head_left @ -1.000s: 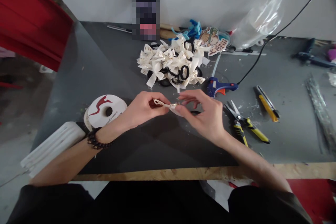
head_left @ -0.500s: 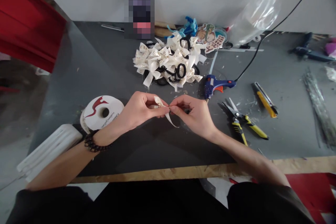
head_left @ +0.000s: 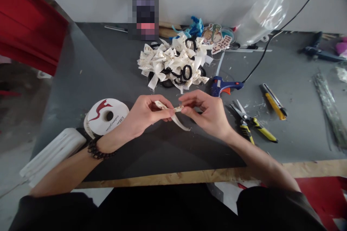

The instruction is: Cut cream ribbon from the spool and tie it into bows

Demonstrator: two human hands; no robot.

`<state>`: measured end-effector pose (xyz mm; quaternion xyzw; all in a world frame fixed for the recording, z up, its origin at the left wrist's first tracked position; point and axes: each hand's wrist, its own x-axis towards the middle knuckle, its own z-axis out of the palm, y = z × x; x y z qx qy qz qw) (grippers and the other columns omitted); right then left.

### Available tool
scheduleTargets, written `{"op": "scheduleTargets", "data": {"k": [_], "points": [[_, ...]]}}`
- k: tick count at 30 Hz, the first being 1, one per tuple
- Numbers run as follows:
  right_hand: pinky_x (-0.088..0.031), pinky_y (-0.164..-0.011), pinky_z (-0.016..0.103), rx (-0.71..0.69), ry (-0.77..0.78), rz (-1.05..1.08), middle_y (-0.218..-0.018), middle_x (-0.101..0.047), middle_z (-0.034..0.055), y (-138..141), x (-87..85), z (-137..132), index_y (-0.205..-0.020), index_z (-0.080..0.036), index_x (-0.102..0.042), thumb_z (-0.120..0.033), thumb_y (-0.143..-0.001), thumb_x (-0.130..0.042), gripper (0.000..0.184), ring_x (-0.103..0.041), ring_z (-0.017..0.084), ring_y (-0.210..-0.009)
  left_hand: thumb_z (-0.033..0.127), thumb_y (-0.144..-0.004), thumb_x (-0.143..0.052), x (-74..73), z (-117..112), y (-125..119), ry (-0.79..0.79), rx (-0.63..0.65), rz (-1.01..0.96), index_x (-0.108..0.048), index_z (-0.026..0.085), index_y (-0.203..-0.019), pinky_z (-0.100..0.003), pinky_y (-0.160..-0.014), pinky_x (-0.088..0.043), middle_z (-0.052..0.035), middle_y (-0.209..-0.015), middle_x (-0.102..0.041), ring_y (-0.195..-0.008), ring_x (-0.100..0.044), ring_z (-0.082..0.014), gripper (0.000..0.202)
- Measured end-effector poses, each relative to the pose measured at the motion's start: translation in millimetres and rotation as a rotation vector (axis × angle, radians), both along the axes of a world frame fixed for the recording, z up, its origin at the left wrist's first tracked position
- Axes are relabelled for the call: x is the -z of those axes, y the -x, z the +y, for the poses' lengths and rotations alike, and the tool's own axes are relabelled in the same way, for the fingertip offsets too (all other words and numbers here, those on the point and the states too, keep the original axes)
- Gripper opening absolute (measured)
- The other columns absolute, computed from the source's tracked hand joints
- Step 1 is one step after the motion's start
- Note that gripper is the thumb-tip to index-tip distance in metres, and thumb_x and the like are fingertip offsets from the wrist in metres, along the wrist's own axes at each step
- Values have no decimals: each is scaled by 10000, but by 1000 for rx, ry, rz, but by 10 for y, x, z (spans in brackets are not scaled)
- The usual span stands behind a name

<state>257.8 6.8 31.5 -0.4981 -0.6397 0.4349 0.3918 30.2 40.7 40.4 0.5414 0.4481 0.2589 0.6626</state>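
Note:
Pinched between the thumb and fingers of my left hand [head_left: 150, 113] is a cream ribbon [head_left: 181, 124] with printed marks. One end of it hangs down to the right in a curve, and a folded part pokes up behind the thumb. My right hand [head_left: 210, 113] holds a short stretch of the same ribbon at its thumb tip, with the index finger lifted above it. Just beyond both hands lies a pile of cream ribbon bows [head_left: 168, 59] with black hair ties [head_left: 187, 73] among them. A ribbon spool [head_left: 99, 110] lies beside my left wrist.
Right of the pile sits a blue glue gun [head_left: 220, 86] with a black cord. Yellow-handled snips [head_left: 245, 117], open-bladed, and a yellow utility knife [head_left: 274, 103] lie farther right. A white device [head_left: 54, 155] rests at the left table edge. Thin wire stems [head_left: 329, 110] lie far right.
My right hand has shifted slightly right and its index finger has lifted from the thumb. More ribbon shows between the hands, and the hanging end reaches farther right.

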Motion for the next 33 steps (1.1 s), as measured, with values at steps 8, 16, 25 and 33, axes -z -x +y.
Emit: {"op": "scheduleTargets", "data": {"k": [8, 16, 25, 33], "points": [[-659, -822, 313, 86, -19, -25, -1018, -839, 25, 72, 61, -44, -1182, -232, -770, -322, -934, -773, 263, -813, 192, -916, 343, -854, -835, 74, 18, -16, 14, 31, -31, -765, 190, -921, -298, -750, -580, -45, -858, -763, -804, -724, -176, 181], [-654, -751, 252, 94, -279, -254, -937, -855, -13, 101, 156, -95, -1146, -256, -785, -224, -982, -735, 175, -829, 164, -856, 404, -909, -789, 36, -21, -2, -221, 93, 232, -796, 207, -965, -287, -806, -598, -38, -941, -809, -848, -764, -194, 205], [-681, -785, 283, 67, -333, -298, -1023, -857, -19, 108, 179, -92, -1210, -276, -782, -175, -1016, -627, 268, -832, 170, -899, 388, -915, -777, -8, -24, 8, -279, 115, 258, -791, 215, -955, -271, -766, -589, -28, -927, -827, -853, -788, -205, 179], [-681, -724, 286, 169, -418, -383, -954, -861, -37, 172, 209, -149, -1272, -280, -743, -147, -951, -652, 359, -820, 164, -759, 252, -910, -723, 22, -125, -31, -572, 10, 465, -756, 216, -870, -338, -862, -601, -33, -1013, -840, -935, -795, -237, 63]]}}
